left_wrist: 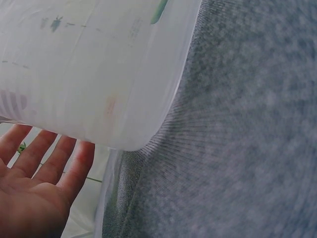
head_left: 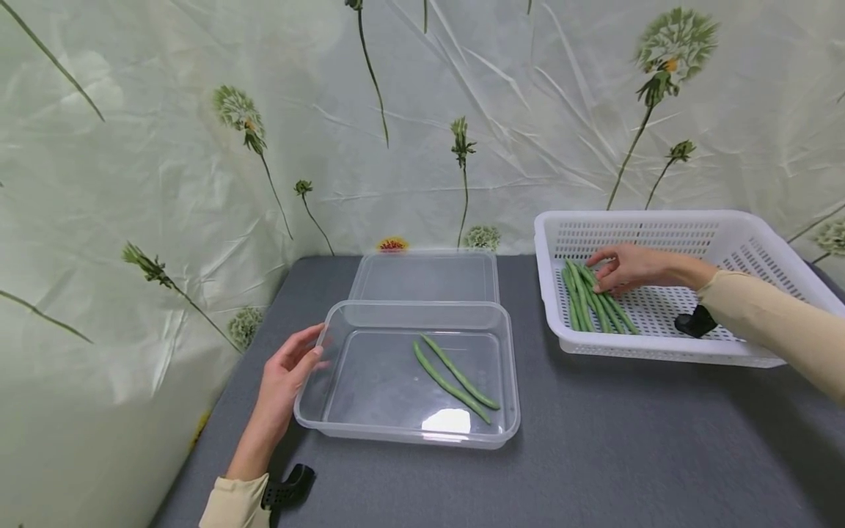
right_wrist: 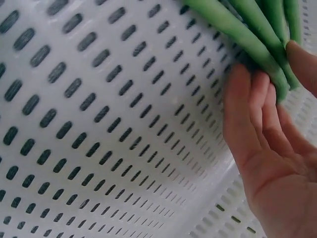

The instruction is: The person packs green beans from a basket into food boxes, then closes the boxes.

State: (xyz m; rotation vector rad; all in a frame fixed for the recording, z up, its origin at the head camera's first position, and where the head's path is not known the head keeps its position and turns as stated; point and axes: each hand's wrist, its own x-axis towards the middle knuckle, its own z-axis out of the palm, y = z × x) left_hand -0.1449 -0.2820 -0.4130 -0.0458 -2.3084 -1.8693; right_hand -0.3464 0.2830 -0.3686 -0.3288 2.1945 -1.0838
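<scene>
In the head view, my left hand (head_left: 280,381) is at the left wall of a clear plastic container (head_left: 409,438). The left wrist view shows its fingers (left_wrist: 59,156) stretched out, fingertips right at the container's side. Two green beans (head_left: 455,378) lie side by side inside, slanting toward the near right corner. Over at the right, my right hand (head_left: 630,265) reaches into a white perforated basket (head_left: 667,352) and pinches at a bunch of green beans (head_left: 587,304). Seen from the right wrist, thumb and fingers are on either side of the bean ends (right_wrist: 275,82).
A clear flat lid (head_left: 425,275) lies behind the container, close to the patterned backdrop (head_left: 409,147). Dark grey cloth (head_left: 561,440) covers the table. The basket's raised rim surrounds the beans, and a dark wrist mount (head_left: 694,321) is on the right forearm.
</scene>
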